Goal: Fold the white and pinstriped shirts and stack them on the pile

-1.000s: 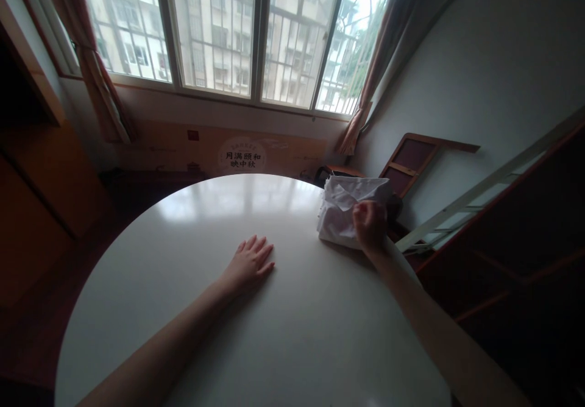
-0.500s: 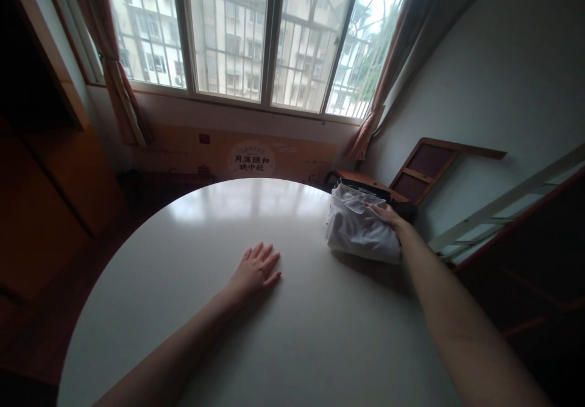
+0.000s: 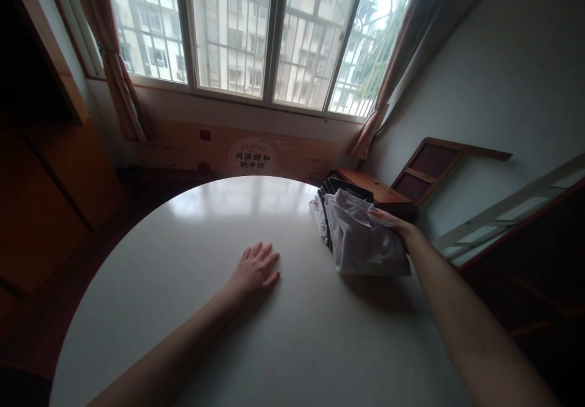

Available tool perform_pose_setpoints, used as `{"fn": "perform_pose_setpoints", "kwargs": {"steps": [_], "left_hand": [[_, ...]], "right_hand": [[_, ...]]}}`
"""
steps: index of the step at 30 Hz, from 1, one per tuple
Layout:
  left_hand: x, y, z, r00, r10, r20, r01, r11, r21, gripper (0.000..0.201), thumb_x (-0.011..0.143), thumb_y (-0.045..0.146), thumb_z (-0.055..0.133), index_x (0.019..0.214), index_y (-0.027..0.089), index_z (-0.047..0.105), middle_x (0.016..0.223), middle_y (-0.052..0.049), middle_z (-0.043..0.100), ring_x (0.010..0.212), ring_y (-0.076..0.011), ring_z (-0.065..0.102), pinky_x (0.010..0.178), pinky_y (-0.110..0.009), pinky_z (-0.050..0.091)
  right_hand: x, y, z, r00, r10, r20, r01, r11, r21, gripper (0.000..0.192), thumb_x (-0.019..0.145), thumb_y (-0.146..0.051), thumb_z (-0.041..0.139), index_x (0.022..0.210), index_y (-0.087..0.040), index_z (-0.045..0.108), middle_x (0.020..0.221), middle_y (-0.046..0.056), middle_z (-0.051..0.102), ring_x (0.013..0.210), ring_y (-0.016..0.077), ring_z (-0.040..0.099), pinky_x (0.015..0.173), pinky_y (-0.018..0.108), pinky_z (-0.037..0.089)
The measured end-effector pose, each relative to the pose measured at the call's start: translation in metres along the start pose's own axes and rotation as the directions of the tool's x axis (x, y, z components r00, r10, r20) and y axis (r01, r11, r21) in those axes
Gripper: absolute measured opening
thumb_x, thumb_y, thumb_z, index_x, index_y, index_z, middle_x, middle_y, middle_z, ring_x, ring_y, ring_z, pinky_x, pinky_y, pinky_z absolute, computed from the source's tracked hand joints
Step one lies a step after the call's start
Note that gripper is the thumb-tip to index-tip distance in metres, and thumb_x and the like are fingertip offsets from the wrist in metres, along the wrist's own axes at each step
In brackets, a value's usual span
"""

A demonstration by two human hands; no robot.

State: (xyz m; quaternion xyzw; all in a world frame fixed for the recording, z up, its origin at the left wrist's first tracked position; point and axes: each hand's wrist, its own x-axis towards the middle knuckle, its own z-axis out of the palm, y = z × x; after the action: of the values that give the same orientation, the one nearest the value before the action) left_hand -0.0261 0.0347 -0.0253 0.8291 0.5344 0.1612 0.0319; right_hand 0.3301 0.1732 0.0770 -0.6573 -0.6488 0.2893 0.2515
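On the white round table (image 3: 137, 291) my left hand (image 3: 260, 267) lies palm down with its fingers spread, touching only the tabletop. At the table's right side my right hand (image 3: 388, 219) grips the upper right edge of a folded pale grey shirt (image 3: 365, 239). The shirt is tilted, its lower edge casting a shadow on the table. Just behind it sit a black folded cloth (image 3: 350, 187) with light lines and a crumpled white cloth (image 3: 319, 215), both partly hidden by the shirt. My right fingers are partly covered by fabric.
Past the table's far right edge stand a brown wooden cabinet top (image 3: 372, 184) and a wooden chair back (image 3: 427, 166). A printed cardboard panel (image 3: 292, 154) is under the barred window (image 3: 233, 35). Orange cupboards (image 3: 50, 181) stand at left, a pale rail (image 3: 512, 212) at right.
My right hand has moved slightly right and toward me with the grey shirt, separating it from the black and white cloths behind. My left hand has stayed in place.
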Motion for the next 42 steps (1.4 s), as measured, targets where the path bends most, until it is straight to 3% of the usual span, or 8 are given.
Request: {"fn": "perform_pose_setpoints", "kwargs": {"steps": [7, 13, 14, 19, 22, 29, 36, 42], "left_hand": [[0.0, 0.0, -0.002, 1.0, -0.001, -0.002, 0.001, 1.0, -0.009, 0.045, 0.083, 0.044, 0.035, 0.122, 0.023, 0.046, 0.134, -0.008, 0.04, 0.125, -0.0281, 0.031, 0.101, -0.048, 0.026], [0.001, -0.001, -0.003, 1.0, 0.018, -0.025, -0.018, 1.0, -0.001, 0.044, 0.083, 0.044, 0.035, 0.121, 0.024, 0.046, 0.133, -0.007, 0.042, 0.124, -0.0276, 0.032, 0.1, -0.047, 0.028], [0.001, -0.002, -0.002, 0.999, 0.02, -0.028, -0.02, 1.0, -0.001, 0.044, 0.083, 0.044, 0.036, 0.121, 0.024, 0.046, 0.132, -0.007, 0.042, 0.124, -0.0274, 0.032, 0.1, -0.046, 0.028], [0.001, -0.004, -0.001, 0.999, 0.03, -0.016, -0.03, 0.999, -0.015, 0.045, 0.083, 0.045, 0.034, 0.122, 0.026, 0.046, 0.133, -0.006, 0.041, 0.125, -0.0272, 0.031, 0.1, -0.046, 0.027], [0.001, -0.004, -0.001, 0.999, 0.035, -0.011, -0.035, 0.999, -0.02, 0.046, 0.084, 0.047, 0.033, 0.123, 0.025, 0.045, 0.134, -0.006, 0.041, 0.125, -0.0274, 0.03, 0.1, -0.046, 0.027], [0.0, -0.004, -0.003, 1.0, 0.026, 0.007, -0.026, 0.999, -0.029, 0.046, 0.084, 0.046, 0.033, 0.123, 0.026, 0.044, 0.134, -0.006, 0.04, 0.126, -0.0263, 0.03, 0.101, -0.046, 0.026], [0.001, -0.005, -0.003, 1.0, 0.03, 0.009, -0.03, 0.999, -0.028, 0.047, 0.084, 0.047, 0.032, 0.124, 0.025, 0.044, 0.134, -0.006, 0.04, 0.126, -0.0271, 0.029, 0.101, -0.046, 0.026], [0.0, -0.004, -0.002, 1.0, 0.001, -0.014, -0.003, 0.996, -0.09, 0.058, 0.083, 0.045, 0.036, 0.133, 0.016, 0.029, 0.136, -0.011, 0.036, 0.127, -0.0251, 0.029, 0.104, -0.043, 0.024]], "right_hand": [[0.008, -0.031, 0.02, 0.972, -0.005, 0.233, 0.001, 1.0, 0.017, 0.03, 0.074, -0.018, 0.048, 0.102, -0.013, 0.057, 0.088, 0.008, 0.065, 0.073, 0.0178, 0.061, 0.064, 0.027, 0.048], [-0.01, -0.071, 0.064, 0.981, -0.029, -0.193, -0.089, 0.813, -0.575, 0.03, 0.07, -0.018, 0.053, 0.098, -0.009, 0.06, 0.107, 0.019, 0.056, 0.096, 0.03, 0.053, 0.078, 0.038, 0.041], [-0.016, -0.072, 0.073, 0.961, -0.079, -0.264, -0.095, 0.803, -0.588, 0.031, 0.075, -0.017, 0.047, 0.103, -0.009, 0.057, 0.112, 0.02, 0.052, 0.101, 0.0305, 0.05, 0.081, 0.04, 0.039], [-0.042, -0.05, 0.105, 0.658, -0.336, -0.674, 0.002, 0.895, -0.445, 0.04, 0.075, -0.01, 0.036, 0.112, -0.014, 0.051, 0.109, 0.014, 0.054, 0.101, 0.0231, 0.049, 0.086, 0.035, 0.036], [-0.05, -0.035, 0.108, 0.578, -0.327, -0.748, 0.067, 0.932, -0.356, 0.042, 0.075, -0.013, 0.035, 0.115, -0.011, 0.046, 0.11, 0.015, 0.054, 0.103, 0.0226, 0.047, 0.087, 0.034, 0.035], [-0.053, -0.032, 0.107, 0.594, -0.315, -0.74, 0.08, 0.939, -0.336, 0.04, 0.075, -0.016, 0.035, 0.113, -0.012, 0.045, 0.11, 0.014, 0.056, 0.102, 0.0224, 0.049, 0.087, 0.034, 0.035], [-0.072, -0.033, 0.109, 0.475, -0.396, -0.786, 0.11, 0.913, -0.393, 0.017, 0.08, -0.024, 0.035, 0.093, -0.017, 0.045, 0.106, 0.016, 0.053, 0.103, 0.0241, 0.045, 0.086, 0.038, 0.034], [-0.098, -0.039, 0.124, 0.573, -0.482, -0.663, 0.21, 0.868, -0.45, 0.012, 0.074, -0.022, 0.041, 0.084, -0.018, 0.044, 0.088, 0.011, 0.055, 0.089, 0.0239, 0.049, 0.082, 0.038, 0.036]]}}
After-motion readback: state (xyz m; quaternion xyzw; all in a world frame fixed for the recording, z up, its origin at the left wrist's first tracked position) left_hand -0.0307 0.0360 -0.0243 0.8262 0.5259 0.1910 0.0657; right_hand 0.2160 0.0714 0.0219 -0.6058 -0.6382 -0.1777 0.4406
